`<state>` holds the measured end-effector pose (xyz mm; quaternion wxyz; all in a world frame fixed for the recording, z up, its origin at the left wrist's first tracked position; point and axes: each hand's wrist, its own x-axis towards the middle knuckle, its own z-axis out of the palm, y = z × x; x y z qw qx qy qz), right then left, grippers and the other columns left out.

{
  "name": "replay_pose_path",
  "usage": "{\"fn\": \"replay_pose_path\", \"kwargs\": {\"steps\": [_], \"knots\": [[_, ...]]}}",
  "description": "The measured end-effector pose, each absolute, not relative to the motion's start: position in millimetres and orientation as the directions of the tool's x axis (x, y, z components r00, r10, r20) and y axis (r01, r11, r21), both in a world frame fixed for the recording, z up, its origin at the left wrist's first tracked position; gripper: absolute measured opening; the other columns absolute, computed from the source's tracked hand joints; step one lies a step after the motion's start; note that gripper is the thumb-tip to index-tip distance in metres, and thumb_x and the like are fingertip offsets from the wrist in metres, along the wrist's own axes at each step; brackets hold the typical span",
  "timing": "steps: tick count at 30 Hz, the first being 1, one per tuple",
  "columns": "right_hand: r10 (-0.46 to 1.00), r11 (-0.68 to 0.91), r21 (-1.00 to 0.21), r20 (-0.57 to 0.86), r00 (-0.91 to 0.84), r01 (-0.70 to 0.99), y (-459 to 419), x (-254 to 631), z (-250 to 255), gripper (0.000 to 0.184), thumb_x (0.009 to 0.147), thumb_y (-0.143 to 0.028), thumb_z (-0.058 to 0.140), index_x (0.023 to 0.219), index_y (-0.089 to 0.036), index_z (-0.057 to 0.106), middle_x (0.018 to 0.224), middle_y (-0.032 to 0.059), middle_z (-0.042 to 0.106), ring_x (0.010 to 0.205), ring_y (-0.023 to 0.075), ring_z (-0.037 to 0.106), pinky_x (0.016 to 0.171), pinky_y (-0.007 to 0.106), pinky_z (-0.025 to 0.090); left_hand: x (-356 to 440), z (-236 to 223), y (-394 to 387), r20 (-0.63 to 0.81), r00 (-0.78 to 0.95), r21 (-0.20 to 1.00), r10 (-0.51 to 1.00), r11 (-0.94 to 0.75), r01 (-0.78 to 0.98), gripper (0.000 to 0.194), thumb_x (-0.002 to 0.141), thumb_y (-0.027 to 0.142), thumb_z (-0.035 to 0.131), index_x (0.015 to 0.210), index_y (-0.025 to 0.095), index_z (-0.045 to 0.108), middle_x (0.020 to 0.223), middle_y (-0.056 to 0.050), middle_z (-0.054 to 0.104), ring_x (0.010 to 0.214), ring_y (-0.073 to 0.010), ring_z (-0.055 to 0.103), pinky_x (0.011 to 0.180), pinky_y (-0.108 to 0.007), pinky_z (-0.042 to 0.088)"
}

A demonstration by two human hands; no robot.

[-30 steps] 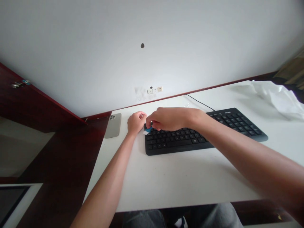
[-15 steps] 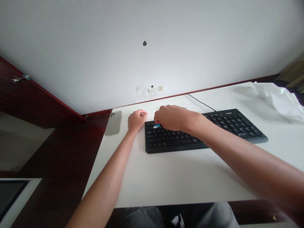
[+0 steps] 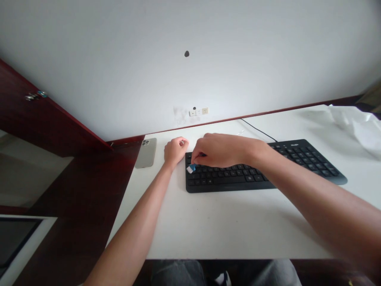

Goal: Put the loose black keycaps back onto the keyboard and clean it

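At the near left end of the black keyboard (image 3: 232,178), the right hand (image 3: 222,151) reaches over the top-left keys; its grip is clenched in a pinch on a small blue-and-white piece (image 3: 191,169), too small to identify exactly; the piece sits at the lower edge of the fingers, tilted, right at or just above the keys, though whether it touches them cannot be told. The left hand (image 3: 175,152) rests on the white surface (image 3: 226,226) just beside the keyboard's left end, curled into a loose fist with nothing showing in it; it does not touch the piece. A grey smartphone (image 3: 146,153) lies face down just left of that hand, near the surface's left edge, its camera cluster towards the wall; a black cable (image 3: 257,130) runs from behind the keyboard towards the wall; a pair of wall sockets (image 3: 199,112) sits above the surface's far edge; crumpled white material (image 3: 354,127) lies at the far right corner; a dark red wooden cabinet door (image 3: 41,115) stands to the left; grey trousers (image 3: 178,274) show below the near edge.
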<state>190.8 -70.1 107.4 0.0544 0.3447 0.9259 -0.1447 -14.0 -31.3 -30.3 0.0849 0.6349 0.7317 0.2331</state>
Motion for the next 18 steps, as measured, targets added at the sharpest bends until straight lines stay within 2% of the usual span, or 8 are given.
{"fn": "replay_pose_path", "kwargs": {"steps": [3,5,8,10,12,15,16,18], "knots": [[0.717,0.672,-0.129,-0.134,-0.684,0.730,-71,191,110,0.025,0.096,-0.022,0.052,0.093,-0.018,0.076,0.084,0.0130,0.071,0.073,0.0225,0.062,0.067,0.034,0.034,-14,-30,-31,0.171,-0.174,0.453,0.970,0.079,0.888,0.022,0.093,0.039,0.059,0.097,0.032,0.080,0.090,-0.001,0.078,0.084,-0.0237,0.068,0.071,-0.029,0.039],[0.729,0.661,-0.071,-0.177,-0.661,0.747,-72,189,109,0.025,0.095,-0.018,0.051,0.088,-0.016,0.075,0.082,0.0141,0.071,0.071,0.0216,0.061,0.066,0.034,0.034,-13,-29,-32,0.175,-0.170,0.456,0.970,0.073,0.887,0.022,0.093,0.040,0.060,0.096,0.031,0.080,0.090,-0.002,0.078,0.084,-0.0237,0.068,0.071,-0.030,0.039],[0.636,0.709,-0.181,-0.252,-0.730,0.681,-75,186,108,0.025,0.096,-0.023,0.052,0.087,-0.018,0.075,0.083,0.0119,0.071,0.069,0.0203,0.061,0.065,0.033,0.035,-13,-29,-33,0.163,-0.172,0.450,0.972,0.082,0.889,0.023,0.094,0.038,0.059,0.098,0.031,0.080,0.093,-0.002,0.078,0.085,-0.0237,0.067,0.071,-0.029,0.039],[0.626,0.712,-0.235,-0.214,-0.750,0.662,-75,188,109,0.025,0.097,-0.029,0.053,0.091,-0.020,0.076,0.085,0.0111,0.072,0.072,0.0212,0.063,0.067,0.033,0.037,-13,-29,-32,0.158,-0.176,0.443,0.972,0.090,0.892,0.024,0.094,0.038,0.058,0.100,0.031,0.080,0.094,-0.002,0.078,0.085,-0.0236,0.068,0.071,-0.029,0.039],[0.685,0.686,-0.177,-0.170,-0.709,0.706,-73,191,111,0.025,0.096,-0.030,0.054,0.095,-0.020,0.077,0.087,0.0125,0.073,0.076,0.0231,0.065,0.068,0.034,0.038,-13,-29,-32,0.165,-0.174,0.440,0.971,0.086,0.894,0.023,0.094,0.039,0.059,0.100,0.031,0.080,0.093,-0.002,0.078,0.085,-0.0235,0.068,0.072,-0.029,0.039],[0.750,0.627,-0.039,-0.239,-0.617,0.778,-70,195,111,0.025,0.095,-0.026,0.054,0.094,-0.016,0.077,0.085,0.0147,0.071,0.074,0.0245,0.064,0.065,0.035,0.037,-15,-32,-30,0.176,-0.165,0.442,0.970,0.072,0.894,0.023,0.093,0.040,0.059,0.096,0.031,0.080,0.089,-0.001,0.078,0.085,-0.0236,0.068,0.073,-0.030,0.041],[0.745,0.621,-0.035,-0.284,-0.603,0.783,-70,197,111,0.025,0.095,-0.026,0.055,0.093,-0.016,0.078,0.082,0.0141,0.071,0.073,0.0241,0.063,0.064,0.035,0.037,-15,-33,-30,0.180,-0.160,0.442,0.970,0.065,0.894,0.023,0.094,0.040,0.059,0.096,0.031,0.080,0.089,-0.001,0.078,0.085,-0.0238,0.068,0.074,-0.030,0.042],[0.702,0.626,-0.102,-0.358,-0.616,0.773,-67,201,112,0.026,0.095,-0.032,0.057,0.093,-0.018,0.079,0.078,0.0111,0.069,0.070,0.0229,0.062,0.064,0.035,0.037,-16,-35,-30,0.190,-0.161,0.443,0.969,0.062,0.895,0.024,0.094,0.041,0.058,0.097,0.031,0.080,0.090,-0.001,0.078,0.086,-0.0241,0.068,0.075,-0.030,0.043]]}}
